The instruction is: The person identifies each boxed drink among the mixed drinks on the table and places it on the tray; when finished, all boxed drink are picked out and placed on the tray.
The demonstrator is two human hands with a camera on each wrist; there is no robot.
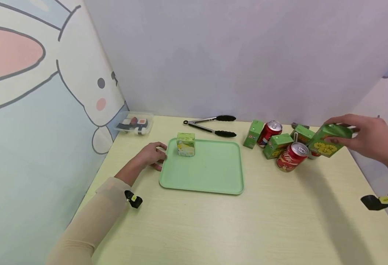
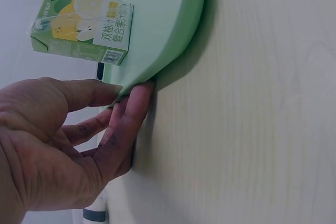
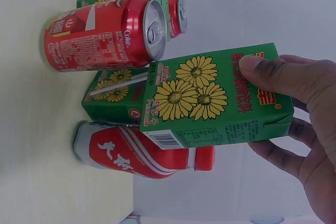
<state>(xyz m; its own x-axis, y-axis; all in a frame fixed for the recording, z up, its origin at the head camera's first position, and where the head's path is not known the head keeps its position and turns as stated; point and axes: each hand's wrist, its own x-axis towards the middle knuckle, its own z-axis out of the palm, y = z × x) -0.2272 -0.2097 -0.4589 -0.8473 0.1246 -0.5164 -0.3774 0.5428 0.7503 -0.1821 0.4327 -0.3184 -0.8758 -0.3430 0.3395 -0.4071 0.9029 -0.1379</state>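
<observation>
My left hand pinches the left rim of a pale green tray; in the left wrist view the thumb lies on the rim and the fingers go under the tray. A light green juice carton stands upright at the tray's far left corner. Off to the right, my right hand grips a dark green carton with sunflowers, lifted and tilted above a cluster of drinks.
The cluster holds red cola cans, a second can, a lying red bottle and more green cartons. Black-tipped tongs lie behind the tray. A clear plastic box sits far left. Walls enclose the table.
</observation>
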